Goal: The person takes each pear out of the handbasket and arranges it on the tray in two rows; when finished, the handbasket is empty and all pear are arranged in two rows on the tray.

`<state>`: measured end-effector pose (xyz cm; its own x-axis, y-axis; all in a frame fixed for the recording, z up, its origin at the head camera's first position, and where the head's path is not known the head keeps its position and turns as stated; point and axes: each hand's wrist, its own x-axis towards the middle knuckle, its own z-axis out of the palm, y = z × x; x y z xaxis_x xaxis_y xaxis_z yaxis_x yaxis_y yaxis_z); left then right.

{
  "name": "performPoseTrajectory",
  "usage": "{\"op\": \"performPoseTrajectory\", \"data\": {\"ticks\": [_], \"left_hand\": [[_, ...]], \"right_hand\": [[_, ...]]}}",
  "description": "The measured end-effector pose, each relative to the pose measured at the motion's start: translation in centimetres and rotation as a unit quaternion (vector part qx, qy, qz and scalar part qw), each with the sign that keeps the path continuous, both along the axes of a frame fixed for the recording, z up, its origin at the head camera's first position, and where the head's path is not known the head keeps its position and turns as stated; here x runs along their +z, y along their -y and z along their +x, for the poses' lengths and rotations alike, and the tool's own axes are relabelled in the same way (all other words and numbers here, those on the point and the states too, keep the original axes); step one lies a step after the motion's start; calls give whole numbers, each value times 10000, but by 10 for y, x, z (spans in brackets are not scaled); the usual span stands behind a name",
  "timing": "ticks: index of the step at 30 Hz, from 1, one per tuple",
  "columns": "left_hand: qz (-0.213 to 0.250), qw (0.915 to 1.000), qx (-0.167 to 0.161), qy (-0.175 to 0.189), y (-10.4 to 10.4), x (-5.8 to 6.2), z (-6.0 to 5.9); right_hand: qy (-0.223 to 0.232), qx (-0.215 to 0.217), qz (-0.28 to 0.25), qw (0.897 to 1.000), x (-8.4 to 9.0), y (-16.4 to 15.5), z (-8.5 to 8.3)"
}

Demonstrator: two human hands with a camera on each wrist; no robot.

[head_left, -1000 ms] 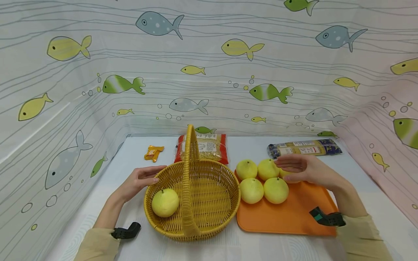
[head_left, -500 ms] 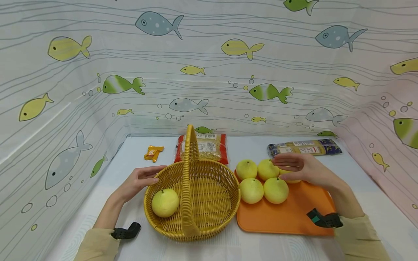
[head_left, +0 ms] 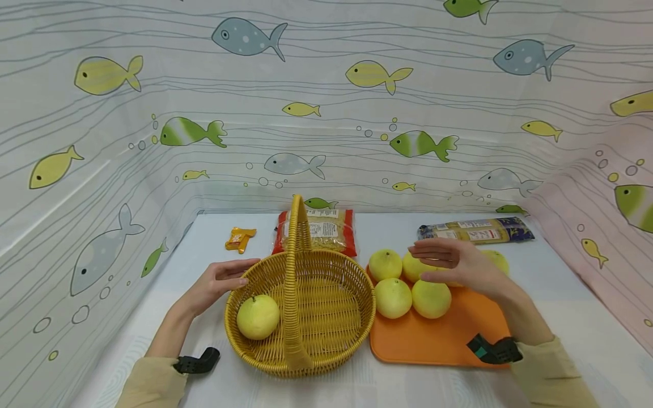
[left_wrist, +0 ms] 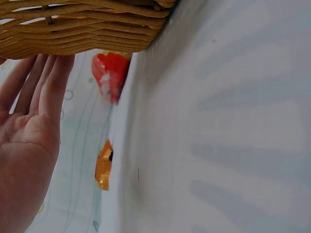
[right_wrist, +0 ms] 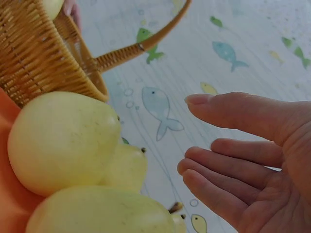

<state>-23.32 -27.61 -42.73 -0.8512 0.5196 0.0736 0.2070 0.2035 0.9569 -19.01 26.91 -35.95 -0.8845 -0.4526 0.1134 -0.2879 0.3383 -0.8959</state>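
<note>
A golden wicker basket (head_left: pixel 331 311) with a tall handle stands mid-table. One pale yellow, round pear (head_left: pixel 258 317) lies in its left side. My left hand (head_left: pixel 216 284) is at the basket's left rim, fingers extended; in the left wrist view its fingertips pass behind the basket wall, so contact is hard to judge. Several more pears (head_left: pixel 393 298) sit on an orange tray (head_left: pixel 439 343) to the right. Over them hovers my right hand (head_left: pixel 459 266), fingers loosely extended and thumb apart, holding nothing. In the right wrist view, a gap separates this hand (right_wrist: pixel 257 165) from the pears.
Behind the basket lies a red-edged clear food bag (head_left: pixel 326 229). A small orange wrapped packet (head_left: pixel 240 239) is at the back left. A long blue-ended packet (head_left: pixel 476 230) lies at the back right. Fish-patterned cloth walls (head_left: pixel 336 136) enclose the table's back and sides.
My right hand has drifted left over the pears, uncovering one at the tray's far right. My left hand, the basket and the fruit have stayed put.
</note>
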Motion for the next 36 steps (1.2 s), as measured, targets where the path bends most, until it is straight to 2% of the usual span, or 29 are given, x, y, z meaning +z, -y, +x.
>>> {"op": "performPoseTrajectory", "data": {"ticks": [8,16,22,32,36], "left_hand": [[-42,10000,10,-36,0,0,0],[-46,10000,13,-68,0,1,0],[-48,10000,17,-68,-1,1,0],[1,10000,-7,-23,1,0,0],[35,10000,-31,21,1,-2,-2]], "right_hand": [[-72,-69,73,9999,-1,20,3],[160,-16,-275,9995,-3,38,8],[-32,14,-240,9997,-6,49,11],[118,366,-562,9977,-8,72,18],[104,402,-509,9978,-10,84,22]]}}
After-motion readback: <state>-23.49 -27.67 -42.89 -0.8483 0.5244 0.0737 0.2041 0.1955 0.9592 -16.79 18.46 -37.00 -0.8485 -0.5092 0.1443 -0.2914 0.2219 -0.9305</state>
